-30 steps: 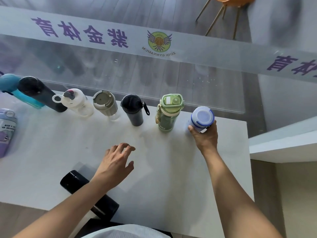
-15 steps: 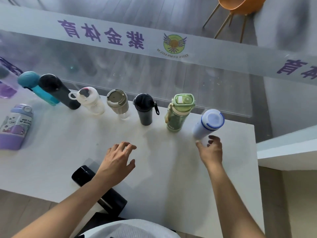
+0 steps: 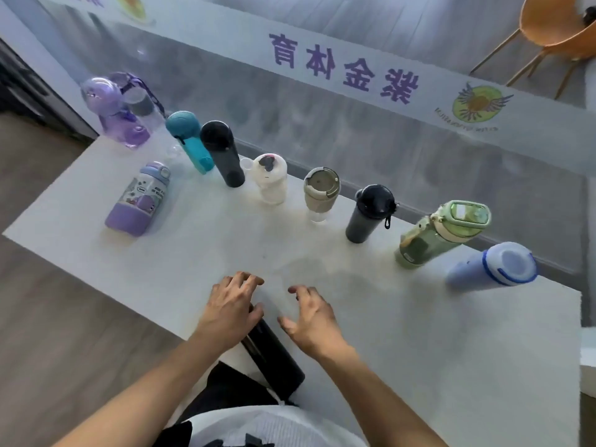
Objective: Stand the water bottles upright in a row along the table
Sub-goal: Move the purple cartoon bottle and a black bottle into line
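Several bottles stand upright in a row along the far edge of the white table [image 3: 419, 333]: clear purple [image 3: 113, 111], teal [image 3: 190, 140], tall black [image 3: 222, 153], white [image 3: 271, 182], beige [image 3: 321, 191], dark grey [image 3: 371, 211], green [image 3: 442, 233] and blue-and-white [image 3: 493, 266]. A small purple bottle [image 3: 138, 201] lies on its side at the left. A black bottle [image 3: 274, 356] lies at the near edge. My left hand [image 3: 232, 308] hovers over its top end, fingers spread, thumb at the cap. Just right of that bottle, my right hand [image 3: 312, 321] is open and empty.
A glass wall with purple lettering runs right behind the row of bottles. An orange chair [image 3: 561, 24] stands beyond it at the top right. The table's left edge drops to a wooden floor [image 3: 48, 317]. A white ledge [image 3: 588, 379] adjoins the table at the right.
My right hand let go of the blue-and-white bottle, which stays upright, and moved left beside the lying black bottle. My left hand drew back onto that bottle's end. The view swung left.
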`<state>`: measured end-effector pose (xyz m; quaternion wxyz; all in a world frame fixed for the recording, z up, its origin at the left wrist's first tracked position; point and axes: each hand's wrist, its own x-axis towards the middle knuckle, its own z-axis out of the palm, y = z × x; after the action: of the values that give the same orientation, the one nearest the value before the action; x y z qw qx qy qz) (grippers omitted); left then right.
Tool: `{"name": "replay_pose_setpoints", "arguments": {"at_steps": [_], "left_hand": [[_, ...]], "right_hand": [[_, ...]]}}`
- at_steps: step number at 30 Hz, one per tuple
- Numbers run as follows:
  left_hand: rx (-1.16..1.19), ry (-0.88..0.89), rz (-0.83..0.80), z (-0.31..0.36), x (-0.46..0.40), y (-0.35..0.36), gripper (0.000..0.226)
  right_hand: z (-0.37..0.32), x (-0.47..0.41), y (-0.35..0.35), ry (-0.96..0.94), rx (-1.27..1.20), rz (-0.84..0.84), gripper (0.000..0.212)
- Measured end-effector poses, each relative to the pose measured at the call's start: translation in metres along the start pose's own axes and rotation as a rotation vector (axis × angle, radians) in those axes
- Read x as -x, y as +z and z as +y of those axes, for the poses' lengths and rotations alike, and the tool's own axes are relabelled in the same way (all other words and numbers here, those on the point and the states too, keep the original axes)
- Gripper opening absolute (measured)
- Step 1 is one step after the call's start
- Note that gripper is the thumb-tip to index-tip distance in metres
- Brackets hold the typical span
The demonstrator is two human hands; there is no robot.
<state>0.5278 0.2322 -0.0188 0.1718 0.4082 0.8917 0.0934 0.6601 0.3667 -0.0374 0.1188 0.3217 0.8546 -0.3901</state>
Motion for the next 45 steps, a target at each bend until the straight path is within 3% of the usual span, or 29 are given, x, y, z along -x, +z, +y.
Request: {"name": "replay_pose_setpoints", "arguments": {"at_steps": [8,15,23,29,39,45], "left_hand": [[0.021,-0.089,-0.013,-0.098,0.004,-0.025,0.041],[0.01,-0.093,-0.031,-0.181,-0.014,-0.047,0.04],[0.038,-0.098,0.046,-0.253,-0.081,-0.084,0.041],[0.019,-0.17,0.147,-0.291,-0.152,-0.12,0.042],[0.136,-0.398,-0.018,-0.31,-0.236,-0.125,0.071],[0.137,-0.402,-0.066,-0.31,-0.249,-0.121,0.078]], "right_hand": [[-0.074,-0.038,0.062,0.034,0.282,-0.137,0.077],[-0.113,-0.055,0.099,0.143,0.319,-0.243,0.057],[-0.173,-0.092,0.065,0.18,0.088,0.012,0.075],[-0.218,-0.123,0.022,0.084,-0.109,0.267,0.06],[-0.229,-0.116,-0.006,0.07,-0.211,0.427,0.067],[-0.217,-0.097,-0.003,0.099,-0.225,0.468,0.065]]}}
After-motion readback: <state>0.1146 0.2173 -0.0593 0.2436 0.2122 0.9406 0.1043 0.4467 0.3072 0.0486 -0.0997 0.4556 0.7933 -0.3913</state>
